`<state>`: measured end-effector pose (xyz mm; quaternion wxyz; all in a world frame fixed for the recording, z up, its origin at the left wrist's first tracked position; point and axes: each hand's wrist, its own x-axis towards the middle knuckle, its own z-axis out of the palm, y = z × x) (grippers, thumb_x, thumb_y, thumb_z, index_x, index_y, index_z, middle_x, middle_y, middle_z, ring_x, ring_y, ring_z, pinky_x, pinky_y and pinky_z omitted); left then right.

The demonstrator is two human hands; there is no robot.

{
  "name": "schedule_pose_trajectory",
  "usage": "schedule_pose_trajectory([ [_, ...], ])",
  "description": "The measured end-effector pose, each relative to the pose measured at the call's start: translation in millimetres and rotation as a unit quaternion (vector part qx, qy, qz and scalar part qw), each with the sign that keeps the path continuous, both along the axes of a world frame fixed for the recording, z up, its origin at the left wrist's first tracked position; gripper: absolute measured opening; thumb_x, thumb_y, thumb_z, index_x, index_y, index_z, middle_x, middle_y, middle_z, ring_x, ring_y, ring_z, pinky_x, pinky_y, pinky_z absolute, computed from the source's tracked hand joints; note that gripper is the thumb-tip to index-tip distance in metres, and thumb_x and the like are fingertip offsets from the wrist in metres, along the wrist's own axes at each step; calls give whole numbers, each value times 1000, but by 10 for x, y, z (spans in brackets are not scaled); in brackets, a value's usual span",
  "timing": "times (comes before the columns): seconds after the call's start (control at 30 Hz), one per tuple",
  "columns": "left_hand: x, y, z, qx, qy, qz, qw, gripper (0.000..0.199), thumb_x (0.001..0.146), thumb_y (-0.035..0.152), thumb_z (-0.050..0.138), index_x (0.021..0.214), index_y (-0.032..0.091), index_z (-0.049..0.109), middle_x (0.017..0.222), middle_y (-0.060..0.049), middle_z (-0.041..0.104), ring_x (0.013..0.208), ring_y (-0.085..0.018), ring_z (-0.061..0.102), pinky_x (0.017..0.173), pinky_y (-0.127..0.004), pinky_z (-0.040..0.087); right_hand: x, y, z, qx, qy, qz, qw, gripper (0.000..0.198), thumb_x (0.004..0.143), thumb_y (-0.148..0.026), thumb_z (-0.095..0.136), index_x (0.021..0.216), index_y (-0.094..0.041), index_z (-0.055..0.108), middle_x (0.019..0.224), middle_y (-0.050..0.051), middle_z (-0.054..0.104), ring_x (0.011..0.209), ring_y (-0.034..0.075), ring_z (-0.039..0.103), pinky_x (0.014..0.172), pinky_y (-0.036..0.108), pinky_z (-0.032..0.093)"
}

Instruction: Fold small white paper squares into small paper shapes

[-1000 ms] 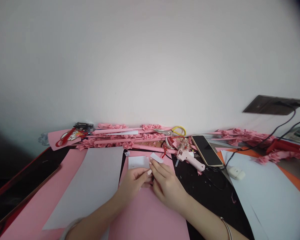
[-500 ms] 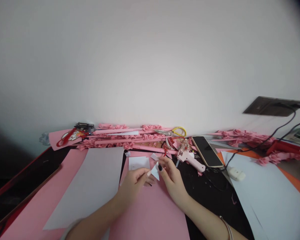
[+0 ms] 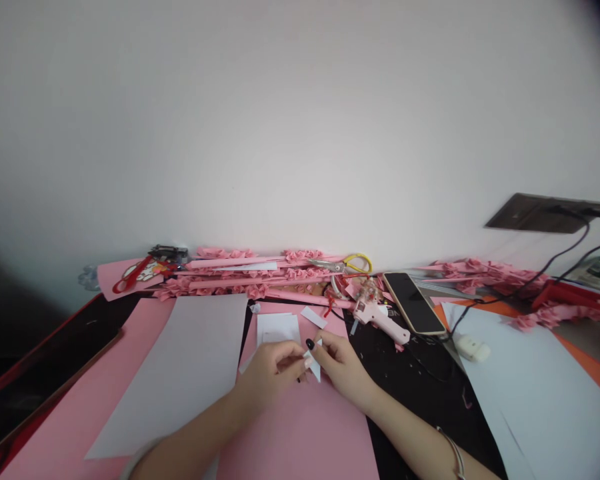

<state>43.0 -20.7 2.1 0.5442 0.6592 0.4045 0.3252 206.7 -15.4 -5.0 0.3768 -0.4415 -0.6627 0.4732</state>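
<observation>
Between my two hands is a small piece of white paper, partly covered by the fingers. My left hand pinches its left side with thumb and fingers. On the other side, my right hand grips it, its dark-nailed thumb pressed on the upper part. Just beyond my hands, a stack of white paper pieces lies on a pink sheet. To the right of that stack is a narrow white paper strip.
Right of my hands lie a pink glue gun, a phone and a white case. Yellow-handled scissors rest on pink paper-flower stems along the wall. Large white sheets flank both sides. Black cables hang at right.
Both hands have come closer together and slightly nearer to me with the white paper piece. More of the narrow strip behind the right hand now shows.
</observation>
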Motion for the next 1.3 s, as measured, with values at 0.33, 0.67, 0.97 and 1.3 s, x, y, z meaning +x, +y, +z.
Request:
schedule_pose_trajectory([
  [0.33,-12,15,-26,-14,-9,-7,1000,26,80,34,51,65,16,63,63,-3,65,60,-16,62,60,-25,48,2,-4,9,11,-34,3,999,32,84,-38,46,58,-18,43,48,-7,34,44,9,32,44,20,26],
  [0.67,-23,25,-21,-89,-77,-49,992,27,81,35,50,70,14,64,66,-4,66,57,-15,62,58,-25,49,6,-16,46,21,-39,36,998,28,85,-32,43,61,-18,43,49,-6,36,45,9,31,44,20,26],
  [0.97,-25,31,-24,-38,-70,1,997,29,83,33,47,69,14,63,60,-2,61,54,-13,58,55,-23,45,19,-18,43,0,-4,46,999,33,88,-39,39,62,-18,42,51,-5,40,45,9,34,44,20,27],
  [1.3,-31,49,-74,-3,-8,42,999,9,78,24,52,76,17,57,61,4,51,53,-10,49,50,-20,38,49,33,54,86,-125,65,986,29,87,-26,39,59,-18,36,51,-5,35,47,9,34,46,20,27],
])
